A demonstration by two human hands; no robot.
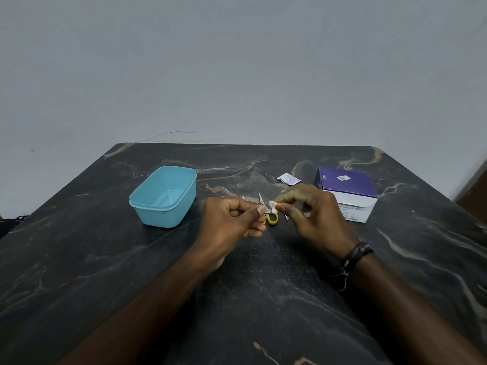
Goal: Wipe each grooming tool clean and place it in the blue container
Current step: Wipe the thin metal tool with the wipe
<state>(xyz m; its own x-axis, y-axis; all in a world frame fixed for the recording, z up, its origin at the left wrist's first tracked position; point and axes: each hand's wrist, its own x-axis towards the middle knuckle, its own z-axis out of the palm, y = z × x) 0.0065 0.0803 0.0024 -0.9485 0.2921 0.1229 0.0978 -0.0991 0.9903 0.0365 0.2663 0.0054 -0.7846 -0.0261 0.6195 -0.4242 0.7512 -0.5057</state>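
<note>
Dark marbled stone formed the table (79, 272), set against a plain grey wall (237, 61). Nearest, both forearms reached in, a black bracelet (354, 255) on the right wrist. The left hand (232, 219) pinched small scissors (267, 210), blades pointing away and yellow loops hanging just past its fingers. The right hand (313, 214) pinched a white wipe (272, 205) against the metal, touching it beside the left thumb. A small metal tool (287, 217) lay just past the right hand's thumb; what kind could not be told. Left of the left hand and slightly beyond stood the blue container (164, 196), with no tool visible inside it. Beyond the right hand lay a torn sachet (288, 178) and the purple swab box (346, 193). The step looked like wiping the scissors, early in the task. Next would call for carrying them left and lowering them into the container.
</note>
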